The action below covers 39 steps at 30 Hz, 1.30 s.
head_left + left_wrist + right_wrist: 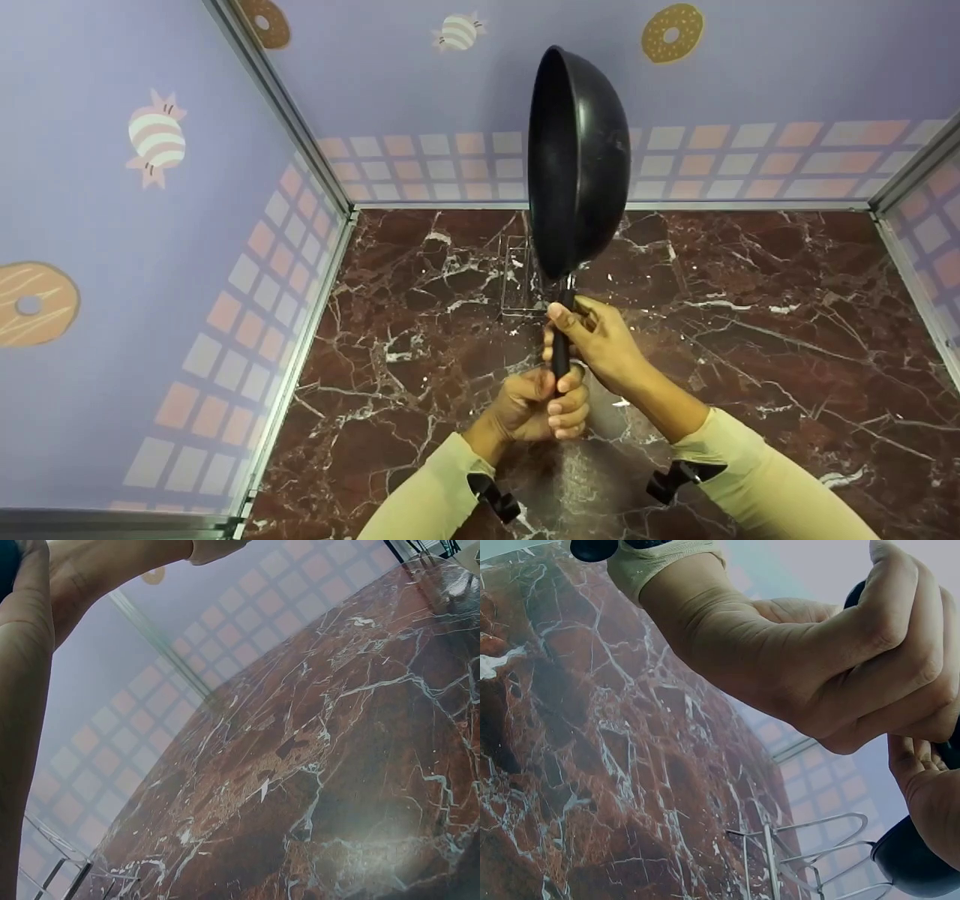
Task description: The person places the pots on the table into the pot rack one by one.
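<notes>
Pan (604,157) vertical, rim (577,127) well clear of left wall (82,210); left hand (538,407) and right hand (602,339) curl round its handle (561,356).

black pan (602,157), white-veined maroon table (772,352)

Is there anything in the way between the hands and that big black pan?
No, nothing visible. The left hand and right hand both grip the black pan by its handle. The wire rack is beyond the hands, not between.
</notes>
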Motion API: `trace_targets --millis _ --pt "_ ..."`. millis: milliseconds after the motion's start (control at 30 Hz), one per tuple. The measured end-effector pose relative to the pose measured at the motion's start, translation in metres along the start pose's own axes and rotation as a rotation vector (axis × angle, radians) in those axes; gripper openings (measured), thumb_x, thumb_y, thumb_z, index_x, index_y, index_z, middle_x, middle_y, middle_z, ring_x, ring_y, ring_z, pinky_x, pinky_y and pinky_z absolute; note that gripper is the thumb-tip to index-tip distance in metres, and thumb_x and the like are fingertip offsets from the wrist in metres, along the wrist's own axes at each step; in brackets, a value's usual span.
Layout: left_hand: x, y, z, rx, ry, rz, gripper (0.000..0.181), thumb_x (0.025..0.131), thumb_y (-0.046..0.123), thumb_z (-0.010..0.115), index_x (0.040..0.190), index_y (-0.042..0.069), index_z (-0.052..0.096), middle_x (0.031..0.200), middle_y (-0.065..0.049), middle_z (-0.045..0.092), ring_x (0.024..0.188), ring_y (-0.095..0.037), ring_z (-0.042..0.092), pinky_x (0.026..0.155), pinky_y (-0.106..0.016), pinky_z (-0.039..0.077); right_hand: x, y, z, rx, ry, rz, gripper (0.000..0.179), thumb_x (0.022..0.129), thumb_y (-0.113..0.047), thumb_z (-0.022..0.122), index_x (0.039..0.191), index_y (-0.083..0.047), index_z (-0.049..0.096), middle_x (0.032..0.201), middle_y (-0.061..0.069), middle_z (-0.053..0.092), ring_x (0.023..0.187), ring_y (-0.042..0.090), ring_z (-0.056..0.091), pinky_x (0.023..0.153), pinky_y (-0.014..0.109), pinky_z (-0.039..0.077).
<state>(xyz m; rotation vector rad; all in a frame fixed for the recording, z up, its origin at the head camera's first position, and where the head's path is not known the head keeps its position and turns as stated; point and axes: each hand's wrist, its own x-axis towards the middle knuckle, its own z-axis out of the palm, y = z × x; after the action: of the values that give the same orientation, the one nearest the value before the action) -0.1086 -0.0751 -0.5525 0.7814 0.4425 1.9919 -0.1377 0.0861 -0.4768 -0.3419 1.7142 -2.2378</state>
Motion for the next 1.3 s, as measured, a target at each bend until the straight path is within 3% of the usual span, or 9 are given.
trace_targets --millis 167,533,933,1300 --pt "-0.006 0.002 -0.002 -0.014 -0.013 0.020 0.017 0.109 0.044 0.061 0.103 0.029 0.054 0.078 0.014 0.052 0.067 -0.003 0.048 0.066 -0.019 0.046 0.003 0.003 0.007 -0.004 -0.002 -0.005 0.019 0.115 -0.017 0.061 0.107 0.000 0.063 0.083 0.003 0.073 0.071 0.014 0.076 0.073 0.032 0.069" --pt "-0.017 0.007 -0.007 -0.047 -0.056 0.007 0.018 0.107 0.042 0.065 0.101 0.029 0.055 0.075 0.014 0.051 0.064 -0.003 0.047 0.063 -0.018 0.045 0.007 0.011 0.019 -0.068 0.064 -0.009 0.019 0.114 -0.017 0.063 0.101 -0.003 0.063 0.080 0.003 0.075 0.067 0.015 0.076 0.066 0.032 0.068" --pt "-0.033 0.014 -0.010 -0.132 -0.119 -0.007 0.016 0.107 0.036 0.066 0.100 0.026 0.057 0.079 0.014 0.058 0.064 -0.004 0.046 0.061 -0.018 0.044 0.009 0.022 0.036 -0.121 0.100 -0.024 0.019 0.113 -0.019 0.066 0.105 -0.002 0.063 0.080 0.005 0.075 0.067 0.018 0.077 0.063 0.034 0.067" --pt "-0.048 0.012 -0.013 -0.174 -0.081 0.018 0.011 0.102 0.031 0.067 0.099 0.024 0.059 0.074 0.014 0.057 0.058 -0.003 0.042 0.054 -0.018 0.035 0.016 0.033 0.049 -0.146 0.119 -0.006 0.018 0.111 -0.018 0.068 0.108 -0.002 0.061 0.081 0.004 0.074 0.067 0.017 0.077 0.065 0.033 0.068"
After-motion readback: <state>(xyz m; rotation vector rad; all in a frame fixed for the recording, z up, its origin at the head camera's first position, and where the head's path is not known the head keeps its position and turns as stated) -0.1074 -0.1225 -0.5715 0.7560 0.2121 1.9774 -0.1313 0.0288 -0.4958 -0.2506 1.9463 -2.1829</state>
